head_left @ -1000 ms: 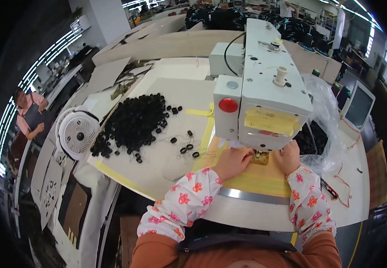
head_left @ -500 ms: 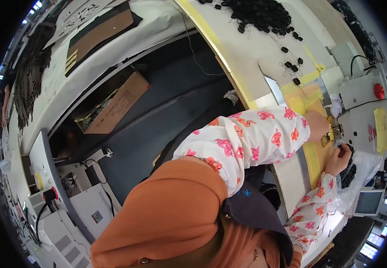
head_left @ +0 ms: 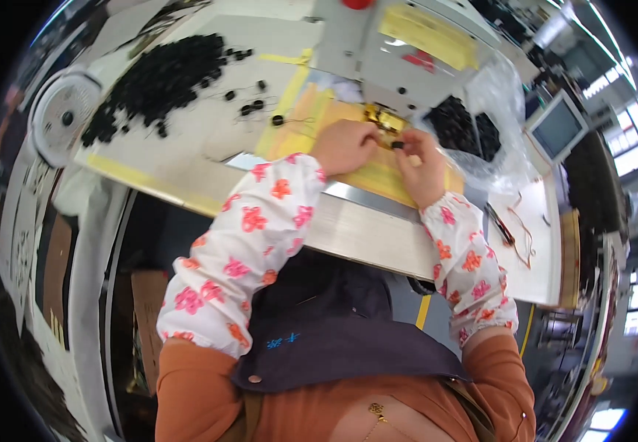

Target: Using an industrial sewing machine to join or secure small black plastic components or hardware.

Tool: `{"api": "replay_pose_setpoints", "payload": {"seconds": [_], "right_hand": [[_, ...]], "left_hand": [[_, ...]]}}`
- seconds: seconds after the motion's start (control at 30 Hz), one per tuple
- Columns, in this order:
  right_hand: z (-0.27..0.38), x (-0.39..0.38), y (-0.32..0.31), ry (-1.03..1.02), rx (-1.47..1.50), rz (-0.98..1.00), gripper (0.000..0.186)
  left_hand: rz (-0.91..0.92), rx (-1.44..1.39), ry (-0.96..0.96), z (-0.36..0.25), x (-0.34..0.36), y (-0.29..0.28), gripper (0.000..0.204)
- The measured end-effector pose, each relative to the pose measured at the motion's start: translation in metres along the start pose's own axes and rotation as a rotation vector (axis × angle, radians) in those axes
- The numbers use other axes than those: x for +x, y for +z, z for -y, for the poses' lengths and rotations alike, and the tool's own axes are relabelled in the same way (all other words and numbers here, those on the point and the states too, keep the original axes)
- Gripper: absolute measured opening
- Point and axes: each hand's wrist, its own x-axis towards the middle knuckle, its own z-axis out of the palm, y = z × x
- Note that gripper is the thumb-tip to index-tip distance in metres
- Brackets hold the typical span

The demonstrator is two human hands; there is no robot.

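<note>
At the brass-coloured fitting of a sewing machine, both my hands work close together over the yellow-taped bed. My right hand pinches a small black band loop between thumb and fingers, just in front of the fitting. Just left of the fitting, my left hand has its fingers drawn together near the fitting; what they hold, if anything, is hidden. Beside my right hand lies a clear plastic bag with many black pieces in it.
A large heap of small black loops covers the table's left part, with several strays trailing thread. At far left is a white fan. Black-handled scissors or snips lie on the right, near a monitor.
My view has swung to the right, facing the machine. My right hand has come from the bag of black pieces to the fitting, with a black loop in its fingers. My left hand stays beside the fitting.
</note>
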Motion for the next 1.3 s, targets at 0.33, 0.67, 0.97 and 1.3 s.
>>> {"api": "replay_pose_setpoints", "payload": {"seconds": [0.33,0.67,0.97,1.3], "right_hand": [[0.012,-0.005,0.004,-0.178,0.012,-0.007,0.025],[0.019,-0.002,0.007,-0.210,-0.145,0.092,0.020],[0.007,0.011,0.006,0.245,0.193,0.063,0.016],[0.003,0.015,0.005,0.103,0.025,-0.018,0.009]], "left_hand": [[0.510,-0.324,-0.142,-0.012,0.022,-0.019,0.028],[0.399,-0.105,-0.004,-0.012,0.011,-0.022,0.019],[0.182,-0.034,0.022,-0.002,0.017,-0.017,0.021],[0.196,0.038,-0.206,0.002,0.018,-0.009,0.023]]}}
